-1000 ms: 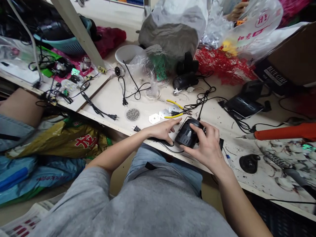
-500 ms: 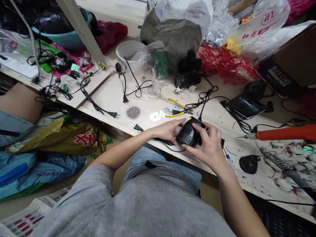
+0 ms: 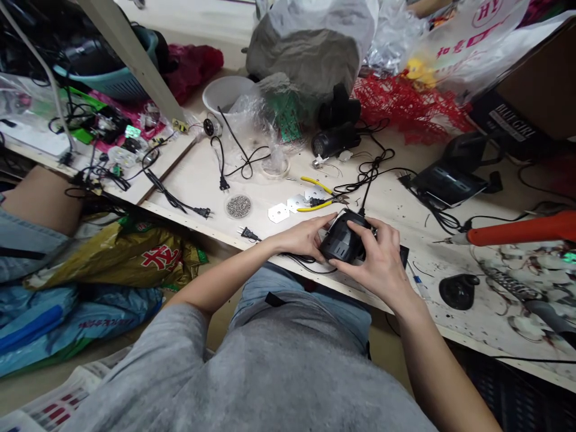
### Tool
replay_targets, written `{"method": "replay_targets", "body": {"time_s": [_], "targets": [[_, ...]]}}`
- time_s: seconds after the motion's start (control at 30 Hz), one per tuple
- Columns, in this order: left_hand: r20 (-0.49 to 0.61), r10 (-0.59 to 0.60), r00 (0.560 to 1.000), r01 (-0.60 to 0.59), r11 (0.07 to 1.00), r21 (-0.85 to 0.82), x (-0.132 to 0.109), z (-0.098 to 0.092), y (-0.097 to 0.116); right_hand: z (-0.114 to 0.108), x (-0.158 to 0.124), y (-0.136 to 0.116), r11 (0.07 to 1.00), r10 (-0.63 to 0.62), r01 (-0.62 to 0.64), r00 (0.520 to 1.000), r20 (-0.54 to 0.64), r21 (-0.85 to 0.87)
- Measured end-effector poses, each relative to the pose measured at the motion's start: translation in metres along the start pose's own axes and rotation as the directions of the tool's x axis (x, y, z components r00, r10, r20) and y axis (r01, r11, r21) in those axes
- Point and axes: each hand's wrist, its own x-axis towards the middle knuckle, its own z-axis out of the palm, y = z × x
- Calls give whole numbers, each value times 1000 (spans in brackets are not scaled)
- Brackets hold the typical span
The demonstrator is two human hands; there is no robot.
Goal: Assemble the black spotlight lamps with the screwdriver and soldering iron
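Observation:
Both my hands hold a black plastic device housing [image 3: 342,240] just above the near edge of the workbench [image 3: 261,192]. My left hand [image 3: 300,236] wraps its left side, and my right hand [image 3: 377,259] covers its right side and top. A thin black cord [image 3: 310,265] runs from under the housing along the bench edge. Beyond my left fingertips lie yellow-handled pliers [image 3: 317,195] and several flat perforated metal plates [image 3: 288,207]. A black two-pin plug [image 3: 249,234] sits near my left wrist.
A dish of small screws [image 3: 238,206] and tangled black cables [image 3: 371,174] lie beyond my hands. To the right are an orange-handled soldering iron [image 3: 522,229] and a black rubber cup [image 3: 458,291]. Plastic bags [image 3: 310,48] crowd the bench's far side.
The housing has turned slightly between my hands, and my fingers have shifted around it. The whole scene has drifted a little in view as my head moved.

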Motion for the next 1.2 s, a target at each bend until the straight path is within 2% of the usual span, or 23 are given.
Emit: {"method": "replay_targets", "body": {"time_s": [0.2, 0.33, 0.4, 0.47, 0.57, 0.67, 0.7, 0.77, 0.8, 0.83, 0.87, 0.9, 0.93, 0.97, 1.03, 1.1, 1.2], "targets": [[-1, 4, 1000, -5, 998, -62, 0, -1, -3, 4, -2, 1, 1000, 11, -11, 1000, -9, -27], [122, -25, 992, 48, 981, -188, -6, -10, -1, 8, -3, 4, 999, 13, -13, 1000, -2, -37], [139, -64, 988, 97, 963, -252, -6, -12, 8, 10, -3, 6, 999, -1, 1, 1000, -2, -36], [39, -122, 992, 128, 960, -249, 0, -8, 19, 14, -4, 8, 999, -21, 21, 1000, -6, -28], [-178, -162, 971, 152, 986, -67, 15, 6, 38, 17, -5, 12, 1000, -27, 27, 1000, -8, -3], [-248, -171, 954, 195, 977, 79, 26, 19, 49, 14, -5, 12, 998, -16, 16, 1000, -6, 62], [-271, -183, 945, 209, 975, 71, 27, 21, 50, 11, -4, 10, 995, -11, 12, 1000, -12, 97], [-349, -211, 913, 205, 977, -55, 26, 22, 47, 4, -3, 6, 980, 57, -40, 995, -79, 195], [-383, -225, 896, 175, 971, -161, 24, 20, 45, 2, -3, 2, 958, 139, -96, 980, -143, 270], [-409, -241, 880, 130, 951, -280, 21, 18, 42, 2, -4, -2, 914, 251, -161, 945, -208, 373], [-426, -258, 867, 77, 914, -397, 17, 15, 39, 3, -4, -8, 841, 374, -216, 895, -244, 496], [-439, -275, 855, 23, 867, -497, 13, 11, 36, 7, -4, -15, 742, 484, -256, 844, -231, 619], [-458, -292, 839, -27, 821, -571, 8, 9, 33, 12, -4, -23, 628, 562, -289, 810, -165, 722], [-485, -311, 818, -70, 781, -620, 4, 6, 31, 18, -4, -31, 516, 599, -319, 798, -68, 795], [-536, -340, 773, -143, 730, -668, -4, 4, 29, 31, 1, -49, 360, 573, -387, 810, 126, 849], [-565, -348, 748, -187, 706, -683, -9, 5, 29, 42, 10, -65, 327, 538, -433, 816, 211, 840], [-599, -335, 728, -229, 704, -672, -13, 7, 29, 49, 24, -78, 384, 558, -433, 812, 168, 816]]}}
